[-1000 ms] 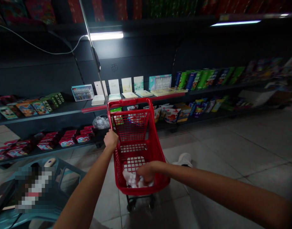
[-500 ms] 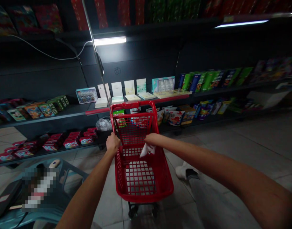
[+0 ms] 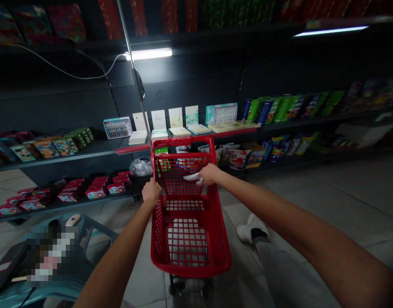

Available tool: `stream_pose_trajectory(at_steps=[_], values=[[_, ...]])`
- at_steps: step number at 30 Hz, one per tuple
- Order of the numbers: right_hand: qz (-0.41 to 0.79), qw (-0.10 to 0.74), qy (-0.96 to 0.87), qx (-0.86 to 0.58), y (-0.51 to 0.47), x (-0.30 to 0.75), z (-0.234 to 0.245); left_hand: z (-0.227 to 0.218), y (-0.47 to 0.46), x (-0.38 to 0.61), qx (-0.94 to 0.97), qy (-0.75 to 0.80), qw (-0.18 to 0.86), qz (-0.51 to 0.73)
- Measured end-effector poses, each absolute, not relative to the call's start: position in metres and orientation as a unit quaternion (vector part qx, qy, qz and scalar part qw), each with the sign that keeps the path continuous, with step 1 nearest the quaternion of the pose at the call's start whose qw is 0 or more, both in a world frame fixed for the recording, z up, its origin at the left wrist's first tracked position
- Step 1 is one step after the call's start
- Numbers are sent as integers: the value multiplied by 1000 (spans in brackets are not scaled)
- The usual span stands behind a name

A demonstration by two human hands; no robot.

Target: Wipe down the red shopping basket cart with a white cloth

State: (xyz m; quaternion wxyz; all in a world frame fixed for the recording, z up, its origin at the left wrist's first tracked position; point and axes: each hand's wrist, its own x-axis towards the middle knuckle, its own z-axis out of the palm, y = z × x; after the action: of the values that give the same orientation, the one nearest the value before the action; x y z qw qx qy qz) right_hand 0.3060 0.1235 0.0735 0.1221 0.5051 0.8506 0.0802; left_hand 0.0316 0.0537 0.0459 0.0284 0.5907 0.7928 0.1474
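Observation:
A red plastic shopping cart (image 3: 226, 239) stands in front of me, its mesh basket facing up. My left hand (image 3: 152, 191) is closed around the left side of its frame. My right hand (image 3: 210, 174) is closed on a white cloth (image 3: 192, 177), whose loose end sticks out to the left in front of the upright mesh back panel. The hand is close to the right upright of the cart; whether it touches it I cannot tell. A thin metal pole (image 3: 139, 85) rises from behind the cart's left side.
Dark store shelves (image 3: 190, 77) run behind the cart, with booklets (image 3: 158, 119), green and blue packs (image 3: 281, 109), snack bags (image 3: 237, 158) and red boxes (image 3: 96, 188). A blue-grey plastic stool (image 3: 96, 233) holding items stands at lower left. My shoe (image 3: 252, 229) is right of the cart.
My right hand has moved up and slightly right with the white cloth, from over the basket to the upper right frame. The cart's front end has shifted slightly left; my left hand keeps its grip.

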Motion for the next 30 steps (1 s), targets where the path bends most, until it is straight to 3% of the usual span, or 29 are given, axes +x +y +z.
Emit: stream_pose_trajectory(at_steps=[3,5,16,18,20,22,30], values=[[66,204,849,484,113,298,75,46,56,26,595,791,26,142],[61,212,851,476,107,294,74,46,56,22,600,788,22,137],[66,141,825,544,103,276,63,78,25,53,655,738,-39,159],[72,126,821,551,107,275,62,79,-2,78,664,730,32,157],[77,113,819,558,111,277,61,70,-37,109,667,706,189,146],[80,101,819,560,114,280,60,54,-74,141,688,642,280,188],[81,52,820,564,111,290,61,-3,-129,195,715,553,368,218]])
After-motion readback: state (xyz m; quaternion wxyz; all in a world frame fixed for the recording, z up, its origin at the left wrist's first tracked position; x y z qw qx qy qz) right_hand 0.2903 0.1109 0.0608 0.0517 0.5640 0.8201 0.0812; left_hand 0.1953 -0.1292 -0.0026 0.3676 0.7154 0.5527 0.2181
